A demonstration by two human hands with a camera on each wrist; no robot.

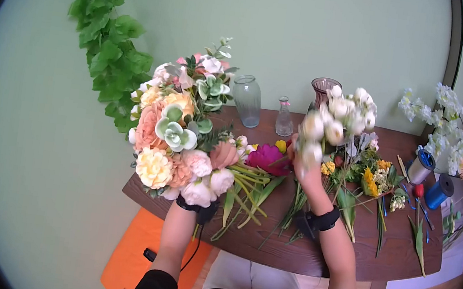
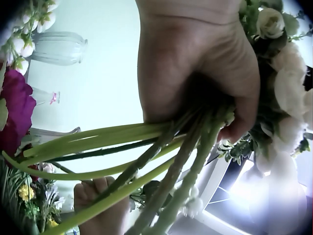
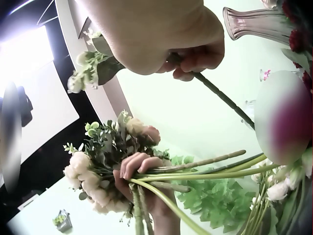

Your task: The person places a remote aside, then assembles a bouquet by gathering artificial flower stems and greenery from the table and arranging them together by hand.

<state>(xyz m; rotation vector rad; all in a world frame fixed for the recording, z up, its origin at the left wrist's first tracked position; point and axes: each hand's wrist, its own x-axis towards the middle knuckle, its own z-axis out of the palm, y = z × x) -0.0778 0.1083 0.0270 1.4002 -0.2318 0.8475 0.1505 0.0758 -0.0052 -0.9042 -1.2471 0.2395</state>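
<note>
A large bouquet (image 1: 173, 166) of peach, cream and pale pink flowers with succulent heads and green leaves stands at the left of the head view. Its stems (image 2: 171, 161) are gathered in my left hand (image 2: 195, 63), which the blooms hide in the head view. My right hand (image 1: 310, 178) grips a spray of white, rose-like flowers (image 1: 336, 123) by its stem (image 3: 220, 95), blooms up, a short way right of the bouquet. These flowers are slightly blurred. Below and between the hands, a magenta flower (image 1: 269, 159) lies on the table among green stems.
On the brown table (image 1: 310, 254) stand a clear vase (image 1: 247, 103), a small glass bottle (image 1: 285, 119) and a purple vase (image 1: 325, 86). Yellow flowers (image 1: 370, 182) and blue ribbon spools (image 1: 439, 191) lie at the right. A leafy vine (image 1: 109, 52) hangs on the wall.
</note>
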